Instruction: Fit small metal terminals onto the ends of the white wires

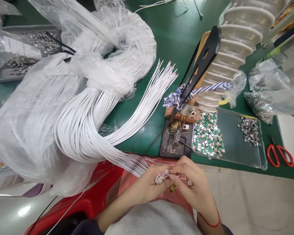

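Note:
Low in the view, in front of my lap, my left hand (153,182) is closed round the ends of several white cables. Their stripped tips (161,176), white with red, poke out of the fist. Close against it, my right hand (194,182) pinches with thumb and fingertips at a thin wire end; the exact grip is partly hidden. A small green and silver piece (188,180) shows by the right fingers. Under the hands is a small yellowish thing I cannot make out. The white cable bundle (78,130) runs from the table down to my left hand.
A soldering stand (178,130) with brick and striped cloth is ahead. To its right are small green-and-silver connectors (208,137), a tray (240,147) with metal shells (250,130), and red-handled scissors (279,153). A ribbed hose (242,39) rises behind. Plastic-wrapped cables (34,120) cover the left.

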`<action>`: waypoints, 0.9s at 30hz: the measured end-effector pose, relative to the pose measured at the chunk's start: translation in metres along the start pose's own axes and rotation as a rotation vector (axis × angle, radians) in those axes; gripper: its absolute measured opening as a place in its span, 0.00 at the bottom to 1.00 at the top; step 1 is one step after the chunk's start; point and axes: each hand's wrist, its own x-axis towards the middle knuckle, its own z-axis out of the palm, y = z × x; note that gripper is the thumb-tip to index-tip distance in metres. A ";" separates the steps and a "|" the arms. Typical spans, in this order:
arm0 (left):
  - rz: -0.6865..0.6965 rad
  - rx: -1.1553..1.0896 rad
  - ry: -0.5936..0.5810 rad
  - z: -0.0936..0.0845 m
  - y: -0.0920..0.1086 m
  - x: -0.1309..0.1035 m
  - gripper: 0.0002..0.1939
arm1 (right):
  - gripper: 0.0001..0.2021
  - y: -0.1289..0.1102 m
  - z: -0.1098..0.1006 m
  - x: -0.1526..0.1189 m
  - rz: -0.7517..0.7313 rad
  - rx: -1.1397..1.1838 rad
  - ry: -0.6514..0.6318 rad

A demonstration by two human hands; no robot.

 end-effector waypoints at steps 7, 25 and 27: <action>-0.002 -0.011 0.161 -0.010 0.008 0.001 0.13 | 0.08 0.004 -0.003 0.000 -0.027 -0.028 0.093; 0.276 0.291 0.187 -0.031 0.030 0.027 0.06 | 0.04 0.035 -0.073 0.016 0.202 -0.730 0.349; 0.264 0.290 0.182 -0.030 0.029 0.027 0.06 | 0.04 0.048 -0.086 0.020 0.280 -0.779 0.269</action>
